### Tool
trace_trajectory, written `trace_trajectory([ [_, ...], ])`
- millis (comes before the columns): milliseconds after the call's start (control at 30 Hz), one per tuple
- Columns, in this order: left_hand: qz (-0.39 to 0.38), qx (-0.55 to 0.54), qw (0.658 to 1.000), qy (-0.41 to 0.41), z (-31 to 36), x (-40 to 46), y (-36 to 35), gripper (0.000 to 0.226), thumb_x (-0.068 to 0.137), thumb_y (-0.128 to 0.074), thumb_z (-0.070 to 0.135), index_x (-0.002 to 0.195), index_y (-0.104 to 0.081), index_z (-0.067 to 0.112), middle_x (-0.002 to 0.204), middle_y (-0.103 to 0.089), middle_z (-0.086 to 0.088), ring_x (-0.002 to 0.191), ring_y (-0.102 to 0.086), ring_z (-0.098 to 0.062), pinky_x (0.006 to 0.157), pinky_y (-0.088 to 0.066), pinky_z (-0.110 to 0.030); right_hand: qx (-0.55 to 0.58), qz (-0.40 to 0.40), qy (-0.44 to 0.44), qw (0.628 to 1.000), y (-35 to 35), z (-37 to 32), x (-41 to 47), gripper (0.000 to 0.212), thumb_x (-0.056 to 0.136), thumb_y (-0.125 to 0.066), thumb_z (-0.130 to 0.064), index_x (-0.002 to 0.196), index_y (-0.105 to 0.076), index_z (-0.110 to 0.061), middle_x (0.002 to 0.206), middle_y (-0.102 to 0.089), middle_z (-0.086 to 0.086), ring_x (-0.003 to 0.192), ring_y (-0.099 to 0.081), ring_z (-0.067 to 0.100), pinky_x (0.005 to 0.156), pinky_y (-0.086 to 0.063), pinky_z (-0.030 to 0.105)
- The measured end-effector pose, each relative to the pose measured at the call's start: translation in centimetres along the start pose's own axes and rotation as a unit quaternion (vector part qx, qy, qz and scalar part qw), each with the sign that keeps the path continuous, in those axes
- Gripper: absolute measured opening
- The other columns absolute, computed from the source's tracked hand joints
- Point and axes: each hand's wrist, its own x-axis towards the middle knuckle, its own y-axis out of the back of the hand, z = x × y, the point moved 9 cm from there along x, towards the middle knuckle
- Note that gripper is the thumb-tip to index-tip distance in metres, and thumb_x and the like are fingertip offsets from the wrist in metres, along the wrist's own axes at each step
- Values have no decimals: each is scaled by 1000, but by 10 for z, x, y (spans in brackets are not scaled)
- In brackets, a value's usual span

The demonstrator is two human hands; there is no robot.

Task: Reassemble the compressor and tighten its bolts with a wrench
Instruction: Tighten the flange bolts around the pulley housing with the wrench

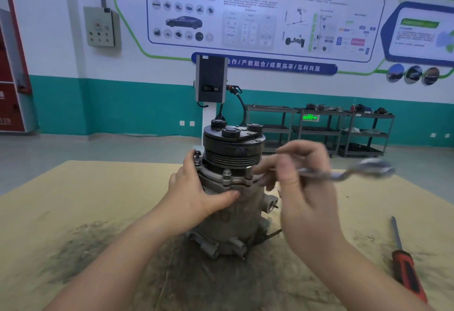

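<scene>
From the head view, the compressor (232, 188) stands upright mid-bench (61, 200). The left hand (194, 188) lies flat-fingered against its housing, grip apart; the right hand (299, 180) pinches a blurred wrench (344, 172) beside the flange bolt (227, 172). The wrench could slip off the bolt head, or the tall body tip. No containers nearby; distant shelves (319, 129) carry indistinct parts.

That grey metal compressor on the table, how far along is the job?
Mostly assembled: the grey metal compressor stands upright, black pulley on, bolts seated in the flange. The left hand steadies it; the right hand holds the silver wrench, off the bolts. Tightening remains.
</scene>
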Motion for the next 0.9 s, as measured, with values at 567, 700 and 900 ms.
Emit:
trace_trajectory([
  [567,-10,1,1000,0,2,0,-1,136,41,-59,87,153,-3,33,153,-34,3,142,-26,-20,117,-29,-45,414,131,-379,817,20,97,3,16,93,-35,-5,84,-47,-10,62,-61,10,48,-51,18,48,-44,24],
  [700,-14,0,1000,2,2,-2,-1,136,41,-59,87,153,-1,35,153,-33,3,142,-25,-20,117,-27,-40,422,119,-368,820,15,97,2,17,95,-35,-5,85,-48,-10,65,-63,12,50,-54,19,48,-47,24],
  [900,-15,3,1000,4,2,-1,-2,136,41,-58,88,152,1,36,155,-30,3,143,-23,-21,117,-26,-41,411,103,-363,830,13,98,4,11,90,-36,-4,87,-44,-11,62,-57,8,50,-51,18,51,-42,27],
])
